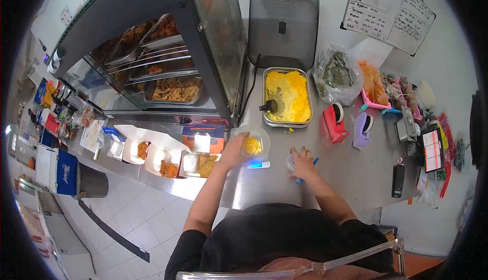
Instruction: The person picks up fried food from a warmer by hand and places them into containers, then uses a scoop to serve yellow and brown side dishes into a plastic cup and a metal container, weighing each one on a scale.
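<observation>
A translucent plastic bowl point(264, 137) holding some yellow scrambled-egg-like food point(252, 146) rests on a digital kitchen scale point(263, 165) with a lit blue display. My left hand point(235, 152) grips the bowl's left rim. To the right, my right hand point(304, 165) has its thumb and forefinger around a small clear plastic cup point(290, 162), partly hidden by the fingers. A blue pen point(316, 161) lies under that hand. Behind the bowl stands a metal tray point(288, 124) of yellow food point(291, 93), with a black-handled scoop point(270, 106) in it.
A glass-sided warming cabinet point(217, 51) with trays of fried food rises at left. Open paper boxes point(167, 150) with food line the counter's front-left edge. A dark lid point(284, 24) leans behind the tray. Red point(332, 127) and purple point(360, 135) tape dispensers stand right, near a leaf-filled bag point(337, 74).
</observation>
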